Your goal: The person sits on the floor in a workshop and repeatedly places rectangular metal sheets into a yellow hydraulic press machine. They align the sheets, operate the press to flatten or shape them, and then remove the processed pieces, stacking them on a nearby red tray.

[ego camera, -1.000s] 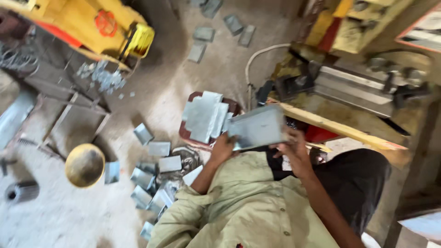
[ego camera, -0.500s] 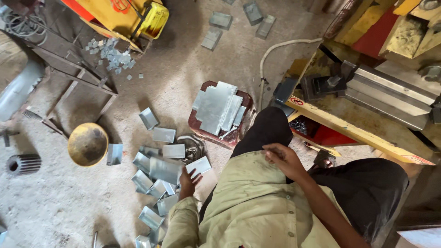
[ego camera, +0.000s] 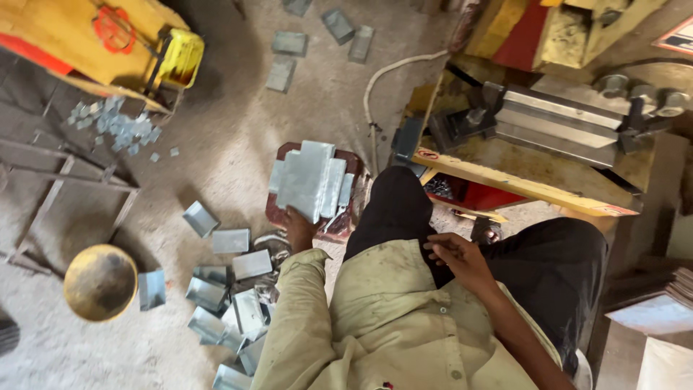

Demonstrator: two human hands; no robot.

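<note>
My left hand (ego camera: pixel 297 228) reaches down to a stack of flat grey metal sheets (ego camera: pixel 310 179) lying on a dark red stand (ego camera: pixel 352 160). Its fingers are at the stack's near edge and partly hidden under a sheet, so the grip is unclear. My right hand (ego camera: pixel 459 258) rests on my black-trousered thigh, fingers loosely curled, holding nothing. A pile of bent metal pieces (ego camera: pixel 229 289) lies on the floor just left of my left arm.
A yellow press machine with a grey bending jaw (ego camera: pixel 556 130) stands at the right, and a white hose (ego camera: pixel 382 79) runs beside it. A brass-coloured bowl (ego camera: pixel 99 282) sits at the lower left. More metal pieces (ego camera: pixel 289 45) and small scraps (ego camera: pixel 115 130) lie near a yellow-orange machine (ego camera: pixel 86 36).
A second ago both hands held a metal sheet by the machine. My left hand then went down to the floor pile and has now moved up to the flat stack; my right hand settled on my thigh.
</note>
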